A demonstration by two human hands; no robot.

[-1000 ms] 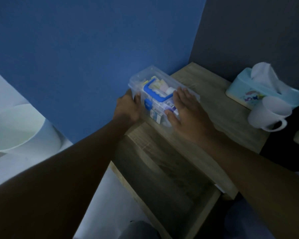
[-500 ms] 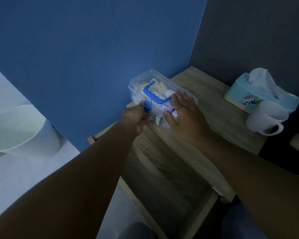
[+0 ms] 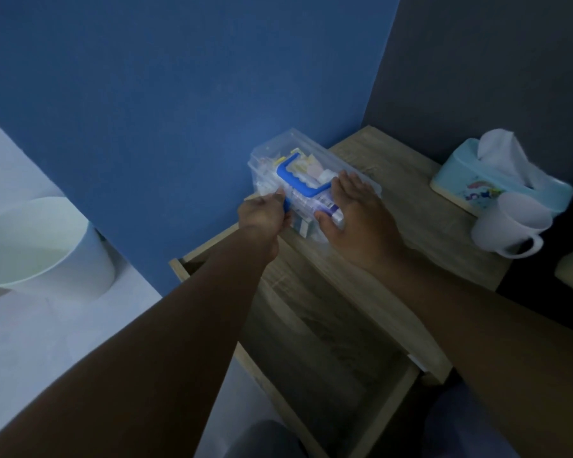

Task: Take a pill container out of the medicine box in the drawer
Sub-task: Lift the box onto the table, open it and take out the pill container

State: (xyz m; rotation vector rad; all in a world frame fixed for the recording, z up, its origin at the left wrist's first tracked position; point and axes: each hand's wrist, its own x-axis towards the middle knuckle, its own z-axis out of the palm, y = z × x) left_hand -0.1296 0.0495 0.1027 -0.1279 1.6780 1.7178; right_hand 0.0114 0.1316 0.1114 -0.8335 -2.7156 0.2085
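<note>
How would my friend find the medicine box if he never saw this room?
Look at the wooden table in the corner by the blue wall. The medicine box sits on its left end. It is see-through with a blue handle, unlike the tissue box and cup.

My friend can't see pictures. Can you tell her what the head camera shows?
A person's left hand pinches the blue latch on a clear medicine box atop a wooden bedside cabinet, while the right hand presses flat on its lid. A drawer below hangs open.

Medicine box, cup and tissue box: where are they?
medicine box (image 3: pixel 272 153): head view, clear lid's far corner.
cup (image 3: pixel 500 226): head view, white side wall.
tissue box (image 3: pixel 457 173): head view, pale blue side.
</note>
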